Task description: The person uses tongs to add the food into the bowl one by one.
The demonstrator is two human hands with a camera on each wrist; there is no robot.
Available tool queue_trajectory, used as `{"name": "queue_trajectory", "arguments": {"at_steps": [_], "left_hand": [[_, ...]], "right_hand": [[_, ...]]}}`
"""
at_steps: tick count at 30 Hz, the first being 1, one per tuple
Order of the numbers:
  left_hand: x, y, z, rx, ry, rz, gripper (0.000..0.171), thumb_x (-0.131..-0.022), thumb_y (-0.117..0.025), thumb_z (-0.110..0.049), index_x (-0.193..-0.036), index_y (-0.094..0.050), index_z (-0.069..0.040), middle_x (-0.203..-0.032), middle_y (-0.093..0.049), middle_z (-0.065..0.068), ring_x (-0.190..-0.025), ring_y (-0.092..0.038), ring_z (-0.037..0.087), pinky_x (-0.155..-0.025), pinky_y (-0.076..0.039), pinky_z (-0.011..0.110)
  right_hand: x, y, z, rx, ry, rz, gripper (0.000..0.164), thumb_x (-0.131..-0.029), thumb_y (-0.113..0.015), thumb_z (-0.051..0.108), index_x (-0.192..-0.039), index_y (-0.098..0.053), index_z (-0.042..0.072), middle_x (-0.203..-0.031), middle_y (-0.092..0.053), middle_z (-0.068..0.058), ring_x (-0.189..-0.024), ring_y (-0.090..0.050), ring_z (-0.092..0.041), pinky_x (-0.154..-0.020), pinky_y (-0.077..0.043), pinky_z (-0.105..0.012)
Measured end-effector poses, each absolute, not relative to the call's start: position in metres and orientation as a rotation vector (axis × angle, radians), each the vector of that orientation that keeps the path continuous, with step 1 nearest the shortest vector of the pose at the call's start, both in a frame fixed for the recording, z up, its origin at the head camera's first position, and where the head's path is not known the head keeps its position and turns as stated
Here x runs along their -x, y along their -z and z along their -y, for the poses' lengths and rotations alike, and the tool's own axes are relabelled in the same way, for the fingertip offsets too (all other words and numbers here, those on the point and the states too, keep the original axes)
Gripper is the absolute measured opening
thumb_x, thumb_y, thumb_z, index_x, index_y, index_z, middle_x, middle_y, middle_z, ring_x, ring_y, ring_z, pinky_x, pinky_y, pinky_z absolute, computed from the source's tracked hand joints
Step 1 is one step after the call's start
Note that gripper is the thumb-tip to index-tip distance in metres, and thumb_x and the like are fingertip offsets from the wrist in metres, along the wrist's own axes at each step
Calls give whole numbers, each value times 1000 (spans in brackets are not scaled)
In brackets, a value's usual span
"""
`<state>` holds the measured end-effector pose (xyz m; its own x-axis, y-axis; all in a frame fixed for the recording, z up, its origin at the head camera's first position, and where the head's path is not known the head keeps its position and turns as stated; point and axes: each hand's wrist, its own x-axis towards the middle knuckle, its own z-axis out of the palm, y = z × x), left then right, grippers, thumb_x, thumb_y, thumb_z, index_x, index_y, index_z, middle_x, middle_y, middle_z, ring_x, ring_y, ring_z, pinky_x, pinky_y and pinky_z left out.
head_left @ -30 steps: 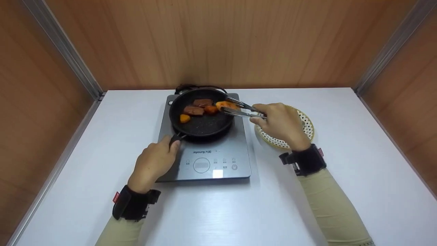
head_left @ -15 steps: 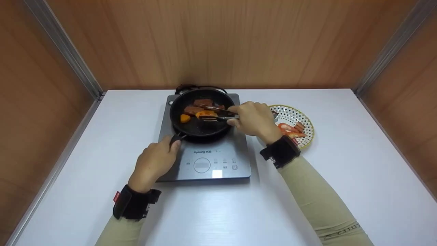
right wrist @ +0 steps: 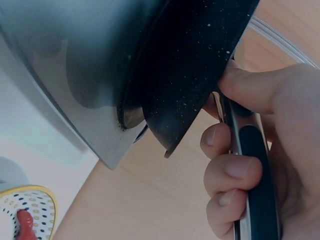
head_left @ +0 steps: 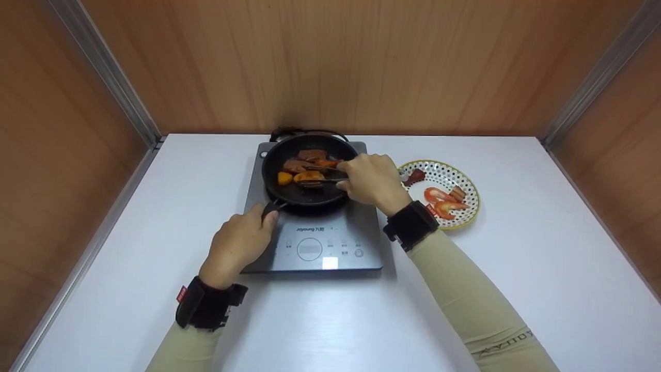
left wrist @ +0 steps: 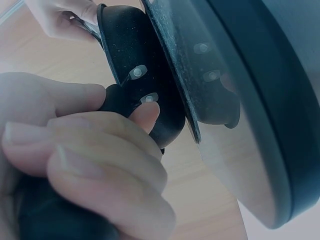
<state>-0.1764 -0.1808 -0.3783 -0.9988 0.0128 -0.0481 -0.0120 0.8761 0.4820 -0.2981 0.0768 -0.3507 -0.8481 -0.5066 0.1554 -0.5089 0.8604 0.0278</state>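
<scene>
My left hand grips the black handle of a frying pan, its fingers curled round it in the left wrist view. With my right hand I hold metal tongs that have dark grip inlays. The tongs' arms reach over the pan's right side, spread apart. One tip overlaps a yellow-orange food piece; the other is near the meat. In the pan also lie two brown meat pieces, a small yellow piece and an orange-red piece.
The pan is on a grey induction cooker with a touch panel. To its right stands a dotted plate holding shrimps, a small striped piece and a dark red piece. Wooden walls enclose the white table.
My right hand has moved left from over the plate, carrying the yellow-orange piece to the pan's middle, beside the small yellow piece. The tongs have spread apart. My left hand stays on the handle.
</scene>
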Motion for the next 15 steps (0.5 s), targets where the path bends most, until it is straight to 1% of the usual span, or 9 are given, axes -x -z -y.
{"name": "queue_trajectory", "arguments": {"at_steps": [4,11,15], "left_hand": [[178,378,181,-3,-759,-2995,37,-115,-43,-39,-121,-59,-7,-88,-64,15,-84,-65,34,-64,-46,45],[177,378,181,-6,-768,-2977,41,-115,-43,-38,-130,-58,-4,-86,-63,12,-81,-63,31,-63,-46,43],[177,378,181,-11,-753,-2990,39,-115,-43,-38,-125,-59,-4,-85,-64,13,-80,-64,31,-62,-46,43]], "right_hand": [[299,352,-75,-799,-28,2872,37,-99,-74,46,-127,-76,21,-108,-78,-12,-92,-73,-38,-77,-56,-53],[300,352,-76,-814,-17,2858,38,-98,-75,46,-125,-76,19,-107,-77,-13,-92,-73,-38,-76,-56,-54],[299,351,-79,-813,9,2836,35,-98,-75,45,-123,-76,19,-104,-77,-14,-90,-73,-38,-74,-56,-55]]}}
